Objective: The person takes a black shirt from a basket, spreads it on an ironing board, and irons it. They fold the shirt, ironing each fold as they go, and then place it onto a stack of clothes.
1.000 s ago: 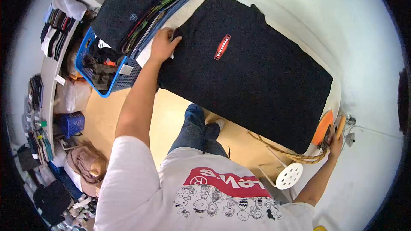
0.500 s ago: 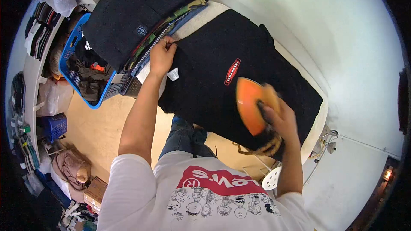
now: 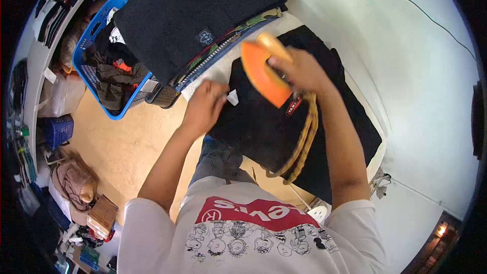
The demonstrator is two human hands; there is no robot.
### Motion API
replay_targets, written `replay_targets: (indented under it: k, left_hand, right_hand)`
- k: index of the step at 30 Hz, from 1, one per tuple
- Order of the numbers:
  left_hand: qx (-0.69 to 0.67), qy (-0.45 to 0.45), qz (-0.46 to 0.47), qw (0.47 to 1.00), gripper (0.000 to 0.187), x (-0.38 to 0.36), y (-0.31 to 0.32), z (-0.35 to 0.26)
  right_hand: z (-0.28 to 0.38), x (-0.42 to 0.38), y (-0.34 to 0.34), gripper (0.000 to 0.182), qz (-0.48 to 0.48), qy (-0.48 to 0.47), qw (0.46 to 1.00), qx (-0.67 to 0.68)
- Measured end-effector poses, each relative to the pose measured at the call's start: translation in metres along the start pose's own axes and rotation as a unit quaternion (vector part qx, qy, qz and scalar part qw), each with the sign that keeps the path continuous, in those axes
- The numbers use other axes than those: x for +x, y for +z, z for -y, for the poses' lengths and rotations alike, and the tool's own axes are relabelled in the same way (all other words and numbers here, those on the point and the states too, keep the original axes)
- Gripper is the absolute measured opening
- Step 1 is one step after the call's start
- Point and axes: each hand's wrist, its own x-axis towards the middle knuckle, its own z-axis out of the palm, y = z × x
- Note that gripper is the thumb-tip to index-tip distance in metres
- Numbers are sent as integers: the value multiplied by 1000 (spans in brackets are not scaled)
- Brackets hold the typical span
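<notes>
A black garment [image 3: 274,137] lies spread over a pale padded board [image 3: 378,160], with a small red printed label on it. My right hand [image 3: 304,73] is closed round the handle of an orange iron [image 3: 264,73], which is over the garment's upper left part. The iron's yellow-brown cord [image 3: 307,132] hangs down across the garment. At the garment's left edge, beside a small white tag [image 3: 233,97], is my left hand [image 3: 205,106], its fingers bent; whether they pinch the cloth is not clear.
A stack of folded clothes [image 3: 193,15] sits at the board's upper left end. Beside it stands a blue basket [image 3: 83,61] of clothes. Shelves with folded clothes, a dark blue basket [image 3: 58,131] and a cardboard box [image 3: 103,214] are at the left. A white wall rises at the right.
My right hand has carried the iron up and left across the garment, past the red label. My left hand has come away from the stack's edge to near the white tag. The view has shifted.
</notes>
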Motion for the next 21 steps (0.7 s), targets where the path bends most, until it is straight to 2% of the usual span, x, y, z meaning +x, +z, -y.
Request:
replay_targets:
  k: [1, 2, 4, 9, 11, 13, 15, 17, 19, 20, 21]
  left_hand:
    - [-15, -13, 70, 997, 21, -18, -9, -5]
    - [-14, -19, 71, 997, 21, -31, -13, -10]
    - [73, 15, 115, 991, 27, -53, -20, -20]
    - [67, 14, 99, 993, 29, -65, -25, -2]
    - [-35, -26, 78, 996, 24, -65, -33, 3]
    - [-61, -22, 72, 995, 27, -71, -32, 20]
    - [-195, -151, 124, 961, 31, -74, -28, 27]
    - [-231, -131, 106, 958, 34, -79, -24, 31]
    - [-361, -198, 30, 911, 36, -85, -28, 34]
    - [-356, -229, 19, 906, 36, -89, -32, 42]
    - [-292, -229, -2, 929, 36, -90, -37, 39]
  right_hand:
    - [12, -8, 14, 60, 8, -32, 999, -14]
    - [21, -7, 23, 60, 13, -32, 999, -12]
    - [35, -14, 36, 60, -14, -83, 996, -41]
    - [25, -14, 25, 60, -22, -59, 997, -53]
    - [15, -37, 21, 59, -40, -38, 998, -21]
    - [11, -74, 24, 59, -10, -21, 1000, 8]
    - [6, -111, 36, 60, 15, 18, 998, 60]
    - [-2, -141, 67, 61, 6, -20, 1000, -24]
    - [25, -161, 85, 59, 36, -29, 999, -9]
    - [34, -162, 96, 57, 52, -50, 997, -18]
    - [43, -161, 108, 55, 66, -70, 995, -27]
